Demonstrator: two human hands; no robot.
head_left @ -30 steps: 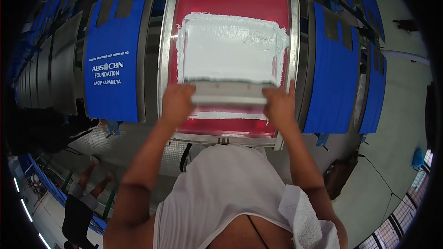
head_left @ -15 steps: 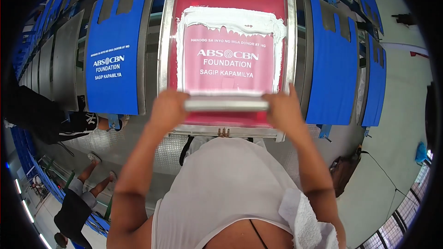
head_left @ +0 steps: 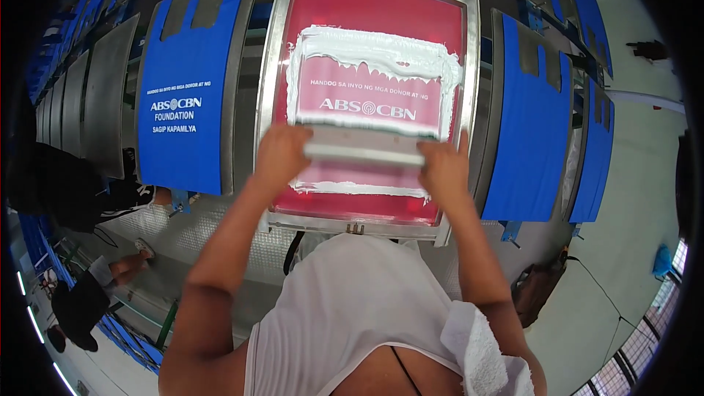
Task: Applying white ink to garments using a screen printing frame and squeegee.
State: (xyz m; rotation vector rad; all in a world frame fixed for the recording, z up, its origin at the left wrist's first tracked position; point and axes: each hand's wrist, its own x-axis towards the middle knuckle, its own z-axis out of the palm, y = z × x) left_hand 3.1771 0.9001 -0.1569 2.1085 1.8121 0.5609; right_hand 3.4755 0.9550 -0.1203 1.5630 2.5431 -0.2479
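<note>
A squeegee (head_left: 364,148) with a pale bar-shaped handle lies across the printing screen, gripped at both ends. My left hand (head_left: 283,152) is closed round its left end, and my right hand (head_left: 445,169) round its right end. Beneath it the red mesh of the screen (head_left: 378,7) sits in a metal frame (head_left: 472,66). Thick white ink (head_left: 381,51) forms a band along the top and sides of the stencil area, and a thinner ink line (head_left: 359,188) runs below the squeegee. White lettering shows in the pink stencil area; the squeegee covers its lower part.
A printed blue fabric piece (head_left: 180,95) lies on a board to the left. Another blue piece (head_left: 529,125) is on a board to the right. Beyond are more boards in rows. A person in dark clothes (head_left: 81,308) is at the lower left; a brown bag (head_left: 539,286) is at the right.
Both hands have pushed the squeegee away from me, up the screen. A white ink line now shows near the screen's close end. The view has shifted slightly.
</note>
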